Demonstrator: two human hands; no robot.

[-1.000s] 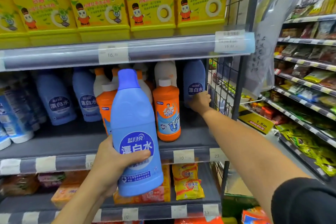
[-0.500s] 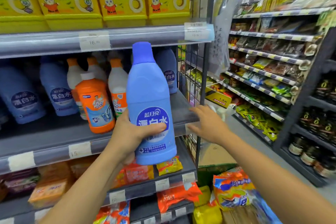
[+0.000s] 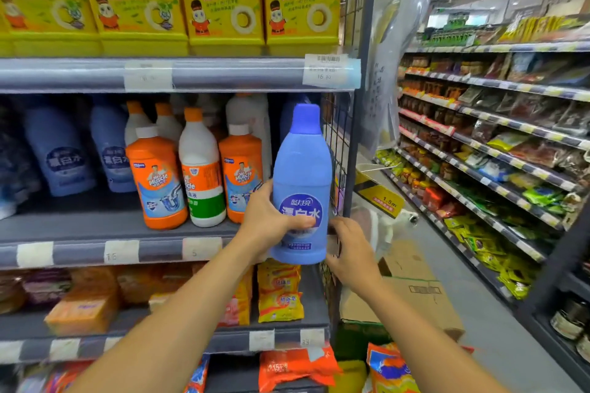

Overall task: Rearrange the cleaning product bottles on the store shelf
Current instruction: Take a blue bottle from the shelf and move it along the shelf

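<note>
This is a shop aisle, with long snack shelves running away at 2 o'clock. Right in front is the middle shelf (image 3: 76,254), where the cleaning bottles stand.

The left hand (image 3: 271,223) grips a blue bleach bottle (image 3: 301,166) round its lower half. Its thumb lies across the label and its fingers wrap behind. The bottle is upright and up in the air, in front of the shelf's 3 o'clock end, just beside the wire side panel (image 3: 339,137). I think it is kept upright so it can go down flat on its bottom.

The right hand (image 3: 352,250) sits at 4 o'clock from the bottle, with bent fingers near its base. I cannot tell if they touch it or hold anything. Maybe that hand is there to steady it.

More blue bottles (image 3: 60,153) stand far back at 9 o'clock. Two orange drain cleaner bottles (image 3: 159,182) and a white bottle (image 3: 200,169) stand between them and the held one, so the blue ones are split up.
</note>
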